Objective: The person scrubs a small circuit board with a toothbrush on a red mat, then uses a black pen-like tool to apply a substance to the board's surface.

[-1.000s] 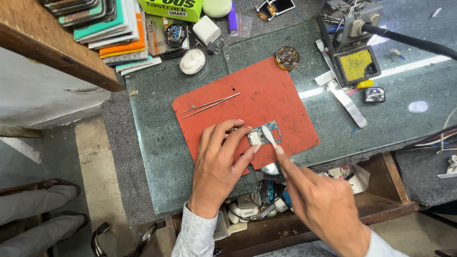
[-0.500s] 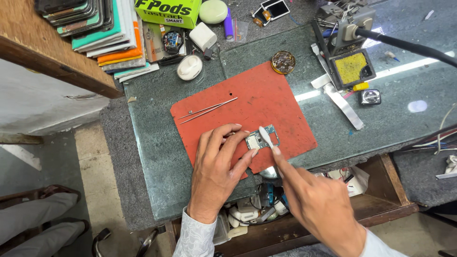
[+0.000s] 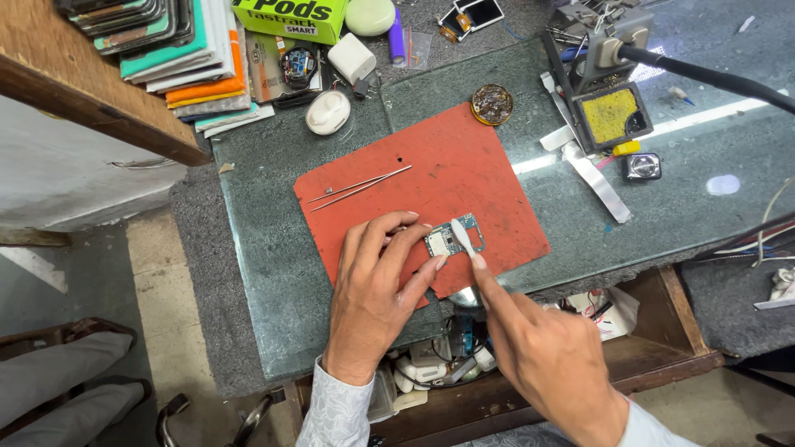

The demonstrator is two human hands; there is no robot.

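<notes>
A small circuit board (image 3: 451, 236) lies near the front edge of a red work mat (image 3: 431, 182) on a glass-topped bench. My left hand (image 3: 373, 290) rests flat on the mat, its fingertips pressing the board's left side. My right hand (image 3: 546, 356) holds a white brush-like tool (image 3: 462, 236), forefinger stretched along the handle, the tip on top of the board. A pair of metal tweezers (image 3: 360, 187) lies loose on the mat behind my left hand.
A soldering stand with a yellow sponge (image 3: 611, 116) and a round flux tin (image 3: 492, 104) sit at the back right. Stacked phone cases (image 3: 182, 58), a green box (image 3: 290, 16) and white earbud cases (image 3: 329, 112) crowd the back left. An open drawer (image 3: 464, 364) of parts is below.
Both hands stay on the board; the tool tip has shifted only slightly across it. The view has drifted a little.
</notes>
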